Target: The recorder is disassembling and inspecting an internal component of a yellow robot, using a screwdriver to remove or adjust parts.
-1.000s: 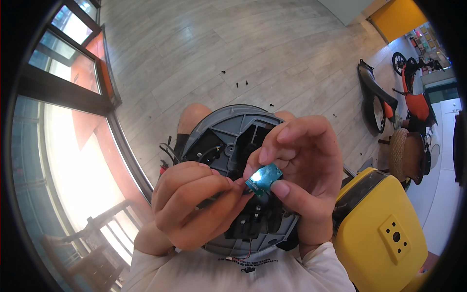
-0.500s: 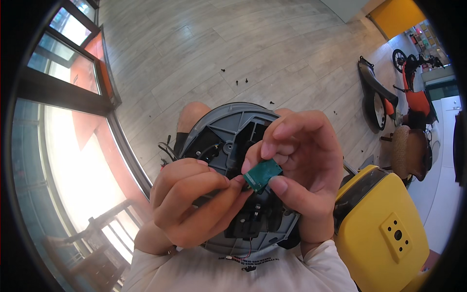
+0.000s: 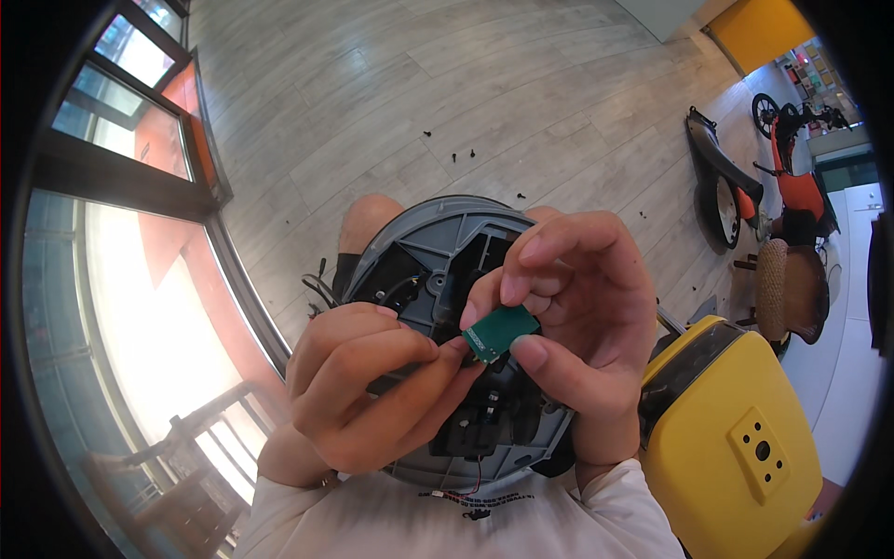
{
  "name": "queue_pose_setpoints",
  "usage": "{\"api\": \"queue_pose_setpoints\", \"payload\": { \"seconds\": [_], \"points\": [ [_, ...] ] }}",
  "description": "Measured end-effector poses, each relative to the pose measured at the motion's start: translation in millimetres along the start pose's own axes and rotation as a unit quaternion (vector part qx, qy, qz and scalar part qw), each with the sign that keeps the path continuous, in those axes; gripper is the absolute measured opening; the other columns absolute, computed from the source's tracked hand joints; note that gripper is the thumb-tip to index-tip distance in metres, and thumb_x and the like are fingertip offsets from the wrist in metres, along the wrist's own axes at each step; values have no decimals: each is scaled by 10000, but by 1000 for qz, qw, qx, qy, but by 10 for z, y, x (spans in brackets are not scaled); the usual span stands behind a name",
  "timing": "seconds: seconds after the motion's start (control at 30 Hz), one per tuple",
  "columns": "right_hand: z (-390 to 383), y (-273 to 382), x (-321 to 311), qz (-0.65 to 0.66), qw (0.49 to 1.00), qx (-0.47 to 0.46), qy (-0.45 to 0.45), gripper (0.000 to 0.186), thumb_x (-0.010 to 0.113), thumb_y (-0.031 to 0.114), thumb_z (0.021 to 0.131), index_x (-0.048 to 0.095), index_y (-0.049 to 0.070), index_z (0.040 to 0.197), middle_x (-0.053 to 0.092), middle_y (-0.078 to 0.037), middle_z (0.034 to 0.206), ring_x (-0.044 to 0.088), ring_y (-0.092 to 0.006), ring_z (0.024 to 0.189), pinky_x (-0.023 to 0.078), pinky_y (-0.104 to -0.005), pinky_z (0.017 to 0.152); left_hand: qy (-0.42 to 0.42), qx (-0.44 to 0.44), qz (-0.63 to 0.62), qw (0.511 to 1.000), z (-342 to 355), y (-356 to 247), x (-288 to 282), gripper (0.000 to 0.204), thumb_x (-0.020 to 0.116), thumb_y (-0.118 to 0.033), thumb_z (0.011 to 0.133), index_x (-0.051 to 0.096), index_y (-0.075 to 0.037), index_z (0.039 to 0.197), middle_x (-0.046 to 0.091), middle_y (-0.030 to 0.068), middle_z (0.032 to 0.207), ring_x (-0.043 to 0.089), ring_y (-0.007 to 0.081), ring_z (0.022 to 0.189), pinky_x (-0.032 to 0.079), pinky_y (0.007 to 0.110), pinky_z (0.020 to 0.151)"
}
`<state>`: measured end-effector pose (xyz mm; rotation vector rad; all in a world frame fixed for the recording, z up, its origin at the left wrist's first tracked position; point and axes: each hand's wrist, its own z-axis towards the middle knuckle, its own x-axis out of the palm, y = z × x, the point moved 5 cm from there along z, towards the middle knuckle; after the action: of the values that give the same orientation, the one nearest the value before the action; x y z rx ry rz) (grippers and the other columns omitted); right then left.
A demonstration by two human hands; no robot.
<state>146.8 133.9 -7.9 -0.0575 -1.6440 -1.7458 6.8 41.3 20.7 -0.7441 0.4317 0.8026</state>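
Observation:
Between the thumb and fingers of my right hand [image 3: 582,307] is a small green circuit board [image 3: 503,333], tilted, its flat face upward. My left hand [image 3: 377,382] is closed, thumb and index finger pinched at the board's lower left edge; whatever they hold there is too small to make out. Beneath both hands a round grey plastic housing [image 3: 391,250] with ribs rests on my lap. Black parts are fitted inside it, among them a black module [image 3: 463,436] with a thin red wire [image 3: 480,473] below. My hands hide the housing's middle.
Several small dark screws [image 3: 454,157] lie on the wood-look floor [image 3: 372,93] ahead. At right stands a yellow machine shell [image 3: 736,447], with a wicker chair [image 3: 771,289], a black and orange part [image 3: 717,196] and an orange bike [image 3: 803,196] beyond. Glass doors [image 3: 140,307] line the left.
The green circuit board has turned slightly in my right fingers, showing more of its flat face. My left hand stays almost where it was.

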Motion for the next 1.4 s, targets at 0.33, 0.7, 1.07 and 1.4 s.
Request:
{"api": "queue_pose_setpoints", "payload": {
  "seconds": [0.33, 0.7, 1.07, 1.4],
  "points": [
    [26, 37, -31, -4, 993, -13, 116, 526, 654, -126, 796, 469, -70, 1285, 565, -159, 1195, 660, -215, 1050, 569, -316, 919, 20, -5, 6, 1000, -17, 2, -2, 264, 886, -35, 637, 719, -79, 837, 565, 41, 954, 562, 240, 940, 516, 360, 784],
    [53, 76, -27, -172, 982, -31, 67, 247, 776, -65, 804, 704, -67, 1040, 723, -102, 909, 707, -127, 816, 570, -221, 755, -11, -30, -7, 999, 3, 42, -53, 135, 795, -74, 724, 740, -43, 843, 589, 57, 934, 584, 229, 827, 519, 364, 730],
    [41, 86, -15, -155, 987, -1, 45, 289, 775, -68, 826, 636, -76, 1080, 683, -58, 876, 704, -89, 797, 561, -198, 715, -34, -56, -19, 998, -9, 110, -59, 102, 728, -111, 808, 708, -11, 818, 559, 96, 915, 548, 227, 788, 459, 326, 653],
    [40, 102, -32, -176, 983, -24, 39, 290, 763, -92, 816, 618, -89, 1067, 586, -26, 875, 682, -64, 729, 531, -173, 652, -45, -54, -40, 997, 2, 126, -69, 98, 754, -87, 786, 709, -14, 835, 582, 85, 923, 563, 221, 777, 450, 328, 630]
  ]
}}
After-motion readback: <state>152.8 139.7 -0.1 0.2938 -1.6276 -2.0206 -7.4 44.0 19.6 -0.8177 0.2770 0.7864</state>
